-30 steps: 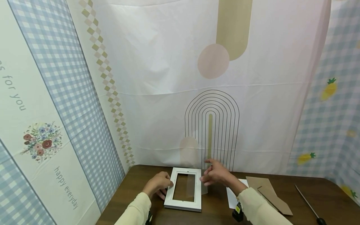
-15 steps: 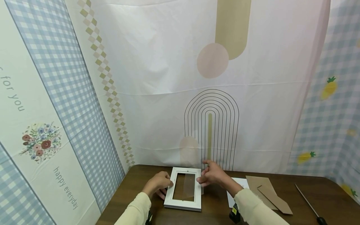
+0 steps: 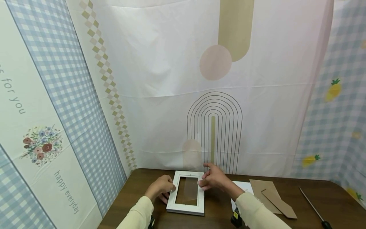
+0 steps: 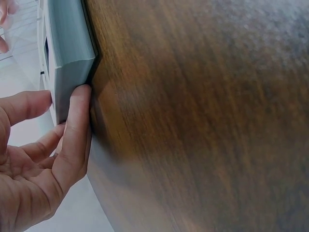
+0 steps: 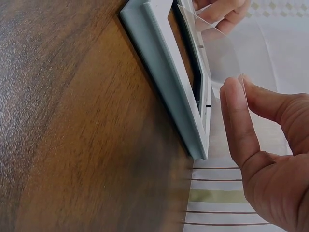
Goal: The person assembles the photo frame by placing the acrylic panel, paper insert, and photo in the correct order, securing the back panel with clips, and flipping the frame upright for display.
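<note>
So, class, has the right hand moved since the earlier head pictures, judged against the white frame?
Yes, leftward: in the head view, the right hand now overlaps more of the white frame.

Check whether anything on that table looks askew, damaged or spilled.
Nothing looks spilled or visibly damaged. The clear sheet is tilted, not lying flat in the white frame, but the right hand pinches it, so that's probably just handling.

Black-handled screwdriver (image 3: 313, 206) is just lying on the wood table (image 3: 140, 183), with an arch-print curtain (image 3: 160, 121) hanging behind and a pineapple-print one (image 3: 328, 127) at right.
</note>
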`<state>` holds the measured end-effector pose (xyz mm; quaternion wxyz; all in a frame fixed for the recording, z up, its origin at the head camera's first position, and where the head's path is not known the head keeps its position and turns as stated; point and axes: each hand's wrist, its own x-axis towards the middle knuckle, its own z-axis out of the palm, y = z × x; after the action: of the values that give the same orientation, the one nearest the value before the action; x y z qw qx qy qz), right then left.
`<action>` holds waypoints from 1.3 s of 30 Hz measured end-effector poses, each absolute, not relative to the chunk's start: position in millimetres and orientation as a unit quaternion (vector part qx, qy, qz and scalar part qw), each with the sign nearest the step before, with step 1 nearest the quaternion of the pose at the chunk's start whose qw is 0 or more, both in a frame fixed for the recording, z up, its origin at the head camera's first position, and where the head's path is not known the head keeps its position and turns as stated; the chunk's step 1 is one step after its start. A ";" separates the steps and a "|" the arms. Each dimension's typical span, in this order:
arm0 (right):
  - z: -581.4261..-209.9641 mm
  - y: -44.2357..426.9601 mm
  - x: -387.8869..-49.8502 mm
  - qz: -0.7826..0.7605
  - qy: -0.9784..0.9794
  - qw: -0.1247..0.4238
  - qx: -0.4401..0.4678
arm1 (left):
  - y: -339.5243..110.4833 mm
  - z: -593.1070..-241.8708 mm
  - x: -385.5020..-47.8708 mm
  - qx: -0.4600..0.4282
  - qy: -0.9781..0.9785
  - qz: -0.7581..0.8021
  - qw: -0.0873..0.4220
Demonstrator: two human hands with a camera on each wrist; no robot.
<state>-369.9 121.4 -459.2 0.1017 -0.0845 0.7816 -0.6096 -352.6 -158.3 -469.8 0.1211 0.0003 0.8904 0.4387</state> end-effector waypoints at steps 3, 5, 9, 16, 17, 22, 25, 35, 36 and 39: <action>-460.2 120.1 -370.6 -0.607 0.785 0.099 -0.083 | -158.6 -469.6 -352.2 0.002 0.890 0.440 0.121; -460.4 119.4 -370.3 -0.607 0.784 0.099 -0.083 | -158.6 -469.1 -352.4 0.002 0.890 0.440 0.122; -460.8 117.4 -369.2 -0.611 0.780 0.103 -0.083 | -158.4 -468.7 -352.8 0.000 0.889 0.442 0.121; -463.7 112.5 -368.4 -0.614 0.777 0.107 -0.092 | -158.2 -468.1 -351.9 0.003 0.886 0.447 0.121; -463.6 111.9 -367.9 -0.613 0.778 0.108 -0.092 | -158.2 -468.0 -352.0 0.002 0.886 0.448 0.121; -464.5 110.1 -365.8 -0.613 0.776 0.112 -0.096 | -158.0 -470.0 -350.4 0.002 0.885 0.451 0.117; -465.5 109.4 -364.7 -0.617 0.772 0.114 -0.100 | -157.9 -471.0 -349.6 0.001 0.885 0.451 0.115; -468.3 106.2 -364.4 -0.628 0.761 0.127 -0.104 | -158.7 -470.6 -349.6 0.006 0.882 0.457 0.116; -468.6 105.8 -364.3 -0.628 0.760 0.128 -0.104 | -158.9 -470.3 -349.4 0.006 0.882 0.457 0.117; -469.9 104.0 -364.1 -0.629 0.760 0.128 -0.106 | -158.8 -470.1 -349.6 0.007 0.883 0.454 0.120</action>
<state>-364.1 104.0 -469.9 0.1282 -0.1056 0.7597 -0.6287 -349.6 -158.8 -470.1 0.1199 0.0069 0.8828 0.4542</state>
